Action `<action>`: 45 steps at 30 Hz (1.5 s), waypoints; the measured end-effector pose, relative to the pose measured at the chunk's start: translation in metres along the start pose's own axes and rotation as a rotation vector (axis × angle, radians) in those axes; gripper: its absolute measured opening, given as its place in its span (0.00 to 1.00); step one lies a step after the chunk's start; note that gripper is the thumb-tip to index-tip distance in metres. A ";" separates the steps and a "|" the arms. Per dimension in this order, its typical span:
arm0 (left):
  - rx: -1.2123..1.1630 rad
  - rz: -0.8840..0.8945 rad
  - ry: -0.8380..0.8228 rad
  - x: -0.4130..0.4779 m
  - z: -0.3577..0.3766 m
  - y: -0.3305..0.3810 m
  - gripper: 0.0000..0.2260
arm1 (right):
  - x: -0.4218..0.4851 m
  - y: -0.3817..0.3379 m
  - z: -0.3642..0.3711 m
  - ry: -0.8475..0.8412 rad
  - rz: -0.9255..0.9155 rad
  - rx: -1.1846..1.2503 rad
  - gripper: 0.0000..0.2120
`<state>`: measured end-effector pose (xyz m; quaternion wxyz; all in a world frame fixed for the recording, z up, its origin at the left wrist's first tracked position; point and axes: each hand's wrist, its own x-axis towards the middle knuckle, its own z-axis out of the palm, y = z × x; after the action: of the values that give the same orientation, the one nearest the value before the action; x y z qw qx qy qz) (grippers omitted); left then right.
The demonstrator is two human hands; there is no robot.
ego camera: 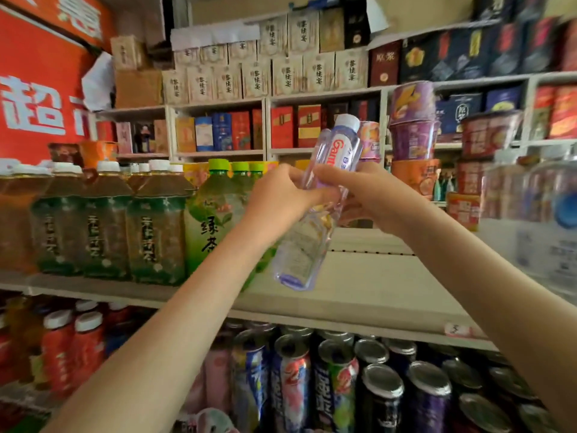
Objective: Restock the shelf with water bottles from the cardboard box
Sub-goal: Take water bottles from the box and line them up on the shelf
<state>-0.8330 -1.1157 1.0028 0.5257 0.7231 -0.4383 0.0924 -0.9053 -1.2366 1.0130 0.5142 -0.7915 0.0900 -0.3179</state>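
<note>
Both your left hand point(278, 195) and right hand point(374, 195) grip the water bottle point(304, 245) round its middle, fingers curled, above the shelf point(374, 276) near its front edge. Its long axis tilts: white cap up and away, base toward you (the red label letters read "Gan"). The green bottle point(212, 220) just left of it reads 绿茶.

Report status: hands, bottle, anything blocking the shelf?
Left hand and right hand both grip the water bottle. Bottle tilted, above the shelf, not set down. Bare gap between green tea bottle and big jugs; nothing blocking.
</note>
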 end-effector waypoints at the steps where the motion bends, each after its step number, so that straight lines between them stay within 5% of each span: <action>1: -0.056 -0.017 -0.044 0.010 0.003 -0.004 0.14 | 0.007 0.003 -0.004 0.016 0.004 -0.015 0.18; 7: 0.097 -0.111 -0.131 0.044 0.020 -0.025 0.20 | 0.054 0.029 -0.005 0.109 0.004 -0.227 0.18; 12: 0.216 -0.273 -0.115 0.052 0.026 -0.038 0.15 | 0.086 0.049 0.004 0.166 0.032 -0.294 0.13; 18: 0.131 -0.298 -0.182 0.061 0.037 -0.064 0.21 | 0.118 0.068 0.006 0.217 0.043 -0.349 0.35; 24: 0.020 -0.349 -0.204 0.081 0.053 -0.082 0.30 | 0.134 0.083 -0.002 0.246 0.062 -0.406 0.34; 29: -0.044 -0.391 -0.236 0.085 0.061 -0.086 0.29 | 0.133 0.081 -0.005 0.179 0.132 -0.428 0.40; 33: -0.057 -0.361 -0.205 0.078 0.057 -0.083 0.22 | 0.117 0.078 0.006 0.206 0.069 -0.516 0.54; 35: -0.043 -0.290 -0.158 0.067 0.053 -0.081 0.18 | 0.102 0.066 0.011 0.251 -0.044 -0.609 0.50; 40: -0.221 -0.035 0.011 0.005 0.033 -0.069 0.11 | 0.038 0.027 0.030 0.274 -0.407 -0.759 0.14; 45: -0.273 0.020 0.053 -0.069 0.004 -0.068 0.08 | -0.034 0.029 0.067 0.188 -0.616 -0.561 0.06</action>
<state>-0.8258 -1.0779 0.9138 0.6297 0.6377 -0.4400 0.0565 -0.8862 -1.1829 0.9559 0.1497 -0.8583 -0.0211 -0.4904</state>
